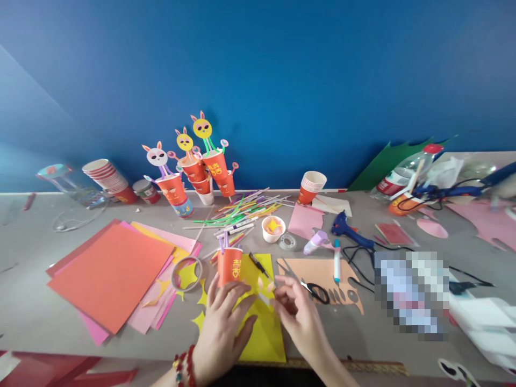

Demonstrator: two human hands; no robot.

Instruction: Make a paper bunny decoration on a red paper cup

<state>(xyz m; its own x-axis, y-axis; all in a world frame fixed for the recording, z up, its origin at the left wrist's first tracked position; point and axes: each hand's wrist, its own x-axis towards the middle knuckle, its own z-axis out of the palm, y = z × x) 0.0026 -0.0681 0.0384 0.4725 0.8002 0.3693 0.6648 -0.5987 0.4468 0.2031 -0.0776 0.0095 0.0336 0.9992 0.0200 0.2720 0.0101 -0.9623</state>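
Note:
A small paper cut-out with two peach ear shapes (265, 285) is pinched in the fingertips of my right hand (296, 309), above the yellow paper sheet (264, 336). My left hand (226, 322) is open, its fingers stretched out over the left part of that sheet. The fingertips overlap the lower edge of a red paper cup (229, 263) with purple stems rising from it; whether they touch it I cannot tell. A black pen (258, 264) lies on the sheet behind my hands. Right of my right hand lie black-handled scissors (316, 292) on cut peach paper (294, 264).
Left are stacked coloured papers (115, 274) and a tape roll (186, 274). Behind lie coloured pipe cleaners (242, 209), a small cup of cut-outs (273, 230) and finished bunny cups (215, 166). A blue glue gun (352, 231) with its cord, a glue stick (315, 243) and a marker (337, 262) lie right.

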